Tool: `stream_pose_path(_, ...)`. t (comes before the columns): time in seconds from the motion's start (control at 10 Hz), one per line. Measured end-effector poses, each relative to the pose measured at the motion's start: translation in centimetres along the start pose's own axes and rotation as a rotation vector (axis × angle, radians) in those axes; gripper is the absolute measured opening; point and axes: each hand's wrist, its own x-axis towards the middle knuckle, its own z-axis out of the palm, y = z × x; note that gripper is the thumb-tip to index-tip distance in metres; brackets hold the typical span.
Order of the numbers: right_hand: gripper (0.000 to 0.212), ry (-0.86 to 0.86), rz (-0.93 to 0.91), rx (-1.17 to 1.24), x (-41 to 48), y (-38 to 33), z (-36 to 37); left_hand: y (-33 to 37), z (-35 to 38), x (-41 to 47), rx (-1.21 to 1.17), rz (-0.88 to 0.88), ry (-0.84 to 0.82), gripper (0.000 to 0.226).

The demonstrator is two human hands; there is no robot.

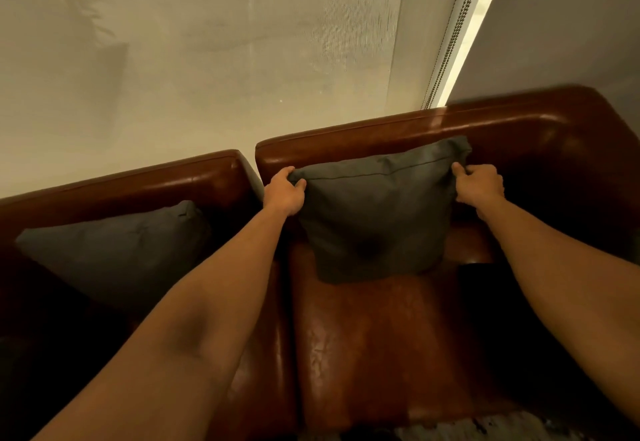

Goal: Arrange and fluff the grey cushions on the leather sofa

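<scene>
Grey and soft, the cushion [374, 219] stands on the sofa [381, 336] seat, leaning on the back. The left hand [285, 193] and right hand [479, 184] each pinch a top corner. It looks light and squashy, so corners seem best to hold.

A grey cushion [375, 212] stands upright against the backrest of a brown leather sofa [381, 343], its lower edge on the seat. The left hand [285, 193] pinches its upper left corner; the right hand [479, 184] grips the upper right corner. A second grey cushion [117, 250] leans on the neighbouring seat to the left. Behind hangs a pale roller blind [207, 60] with a bead chain [453, 32].
</scene>
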Motion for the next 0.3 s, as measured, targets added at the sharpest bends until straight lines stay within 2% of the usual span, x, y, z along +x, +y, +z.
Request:
stream_pose_path(0.1, 0.057, -0.139, 0.05, 0.073, -0.1, -0.1, 0.5, 1.0, 0.1, -1.3, 0.005, -0.013, -0.072, 0.07)
stream_pose_path(0.2, 0.069, -0.053, 0.065, 0.176, -4.2, -1.1, 0.7, 1.5, -0.3, -4.2, -0.067, -0.011, -0.016, 0.074)
stream_pose_path(0.3, 0.067, 0.096, -0.009, 0.25, -10.3, -1.2, 2.3, 0.7, -1.2, -8.7, -0.198, -0.02, 0.017, 0.068)
